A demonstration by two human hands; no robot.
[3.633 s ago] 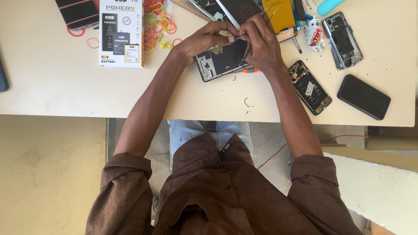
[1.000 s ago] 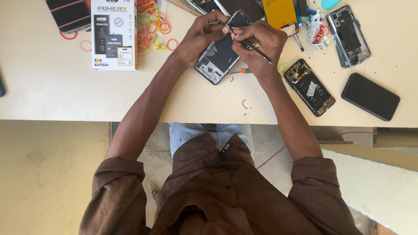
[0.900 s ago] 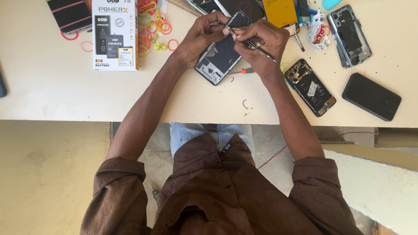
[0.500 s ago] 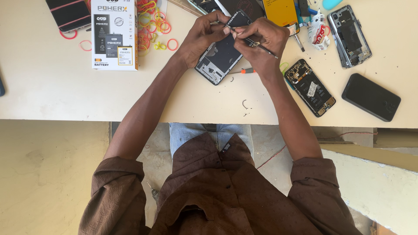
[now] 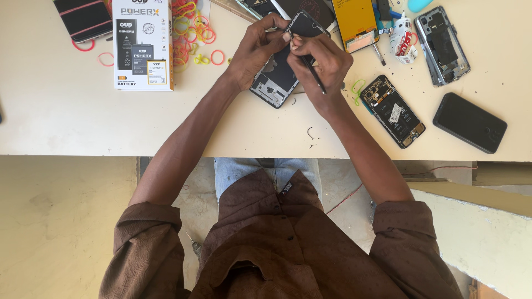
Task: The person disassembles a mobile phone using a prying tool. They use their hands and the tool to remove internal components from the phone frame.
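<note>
- Opened phone [image 5: 275, 77] lies tilted near the middle of the surface [image 5: 66, 122], back cover off, dark boards and metal frame bared; it sits between both hands, probably so one can steady it while the other works.
- Left hand [image 5: 256, 49] rests on the phone's upper left edge, fingers [image 5: 271, 25] curled and pressing the frame, seemingly to stop it sliding.
- Right hand [image 5: 320, 60] sits at the phone's upper right, its fingers pinched together around a thin dark tool [image 5: 313, 75] held like a pen, tip toward the phone's top end.
- Right of the phone lies a second opened phone [image 5: 394, 111], glossy and cluttered inside; farther right, a smooth black phone [image 5: 469, 122], closed.
- Left of the phone stands a white cardboard battery box [image 5: 142, 44], flat and rectangular.
- Beyond the phone, between it and the box, lie loose coloured rubber bands [image 5: 191, 33]; up and right, a yellow flat part [image 5: 354, 22] and a grey phone frame [image 5: 442, 44].
</note>
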